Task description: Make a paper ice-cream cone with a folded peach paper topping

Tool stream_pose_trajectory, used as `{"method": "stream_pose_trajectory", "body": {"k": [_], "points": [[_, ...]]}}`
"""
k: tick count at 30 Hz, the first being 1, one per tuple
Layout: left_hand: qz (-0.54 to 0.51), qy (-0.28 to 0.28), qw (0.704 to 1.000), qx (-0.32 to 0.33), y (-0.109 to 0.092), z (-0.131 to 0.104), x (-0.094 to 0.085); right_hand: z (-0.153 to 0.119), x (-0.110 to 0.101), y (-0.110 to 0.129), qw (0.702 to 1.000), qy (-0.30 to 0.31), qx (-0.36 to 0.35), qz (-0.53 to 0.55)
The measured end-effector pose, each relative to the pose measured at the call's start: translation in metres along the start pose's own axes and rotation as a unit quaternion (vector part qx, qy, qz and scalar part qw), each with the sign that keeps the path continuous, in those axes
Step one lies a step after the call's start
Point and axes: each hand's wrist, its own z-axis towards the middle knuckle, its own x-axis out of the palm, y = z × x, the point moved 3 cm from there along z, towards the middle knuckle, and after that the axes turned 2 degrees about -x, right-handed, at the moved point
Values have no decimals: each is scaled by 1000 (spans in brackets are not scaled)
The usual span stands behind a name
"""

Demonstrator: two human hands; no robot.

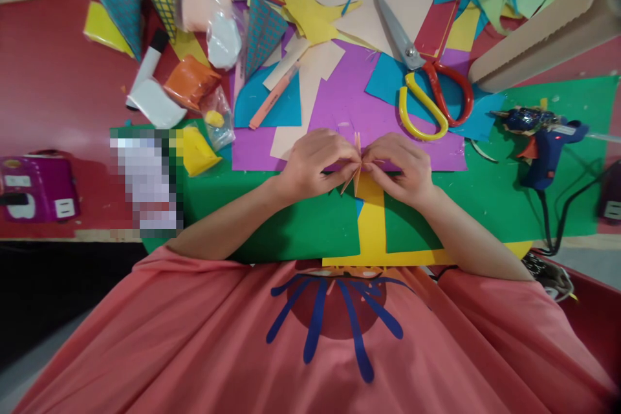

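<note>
Above the table's near edge, my left hand (317, 162) and my right hand (405, 169) meet fingertip to fingertip. Both pinch a small piece of thin peach paper strips (358, 182) that fan out up, down and sideways from the pinch. Fingers cover its middle, so how the strips join cannot be seen. Under the hands lie purple paper (339, 103), green sheets (291, 226) and a strip of yellow paper (372, 226). Large scissors (411, 58) with one red and one yellow handle lie beyond my right hand.
At right rests a blue glue gun (548, 152) with its cord. A peach marker (275, 96), patterned paper cones (264, 32) and bagged coloured clay (193, 82) lie further back. A rolled brown sheet (538, 32) is at back right, a purple case (39, 187) far left.
</note>
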Motion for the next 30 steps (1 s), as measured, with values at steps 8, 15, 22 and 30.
{"method": "stream_pose_trajectory", "body": {"k": [8, 15, 22, 30], "points": [[30, 46, 998, -14, 3, -4, 2, -1, 1, -1, 1000, 17, 15, 18], [10, 13, 1000, 17, 1, -2, 1, -2, 1, -2, 1000, 14, -1, 26], [55, 53, 997, 4, 5, -7, 5, -1, 1, -2, 999, 16, -7, 27], [42, -5, 999, 13, 2, -6, 4, 1, 1, 0, 999, -22, -28, 7]]}}
